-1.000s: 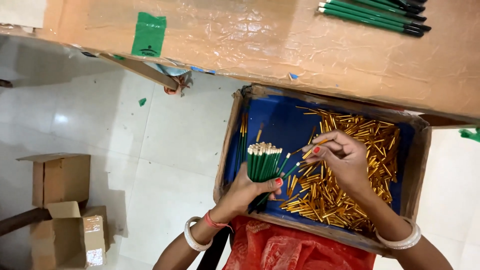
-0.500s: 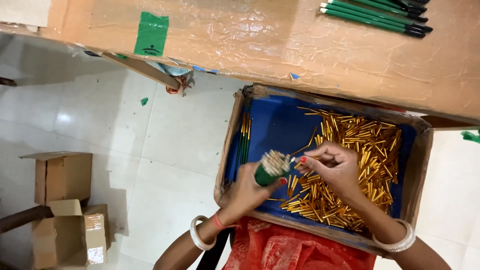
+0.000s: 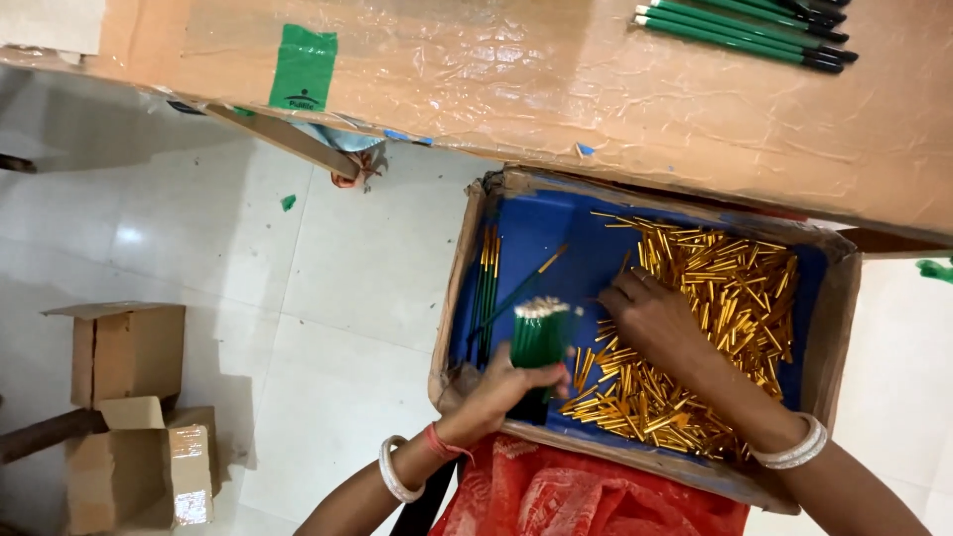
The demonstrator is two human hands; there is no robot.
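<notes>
left hand at lower centre stays best clenched upright around the green pencil bundle while right hand, fingers spread, rests released on gold caps in the box

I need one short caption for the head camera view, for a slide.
Left hand grips a bundle of green pencils while right hand digs into gold metal tubes in a blue-lined cardboard box.

Quick count: one blue-lined cardboard tray, one heap of gold metal tubes, way too many to count. One bundle of green sticks, plus maybe four loose finished ones along the tray's left wall, hard to tell. Two open cardboard boxes on the floor. About five green pencils up on the table.
</notes>
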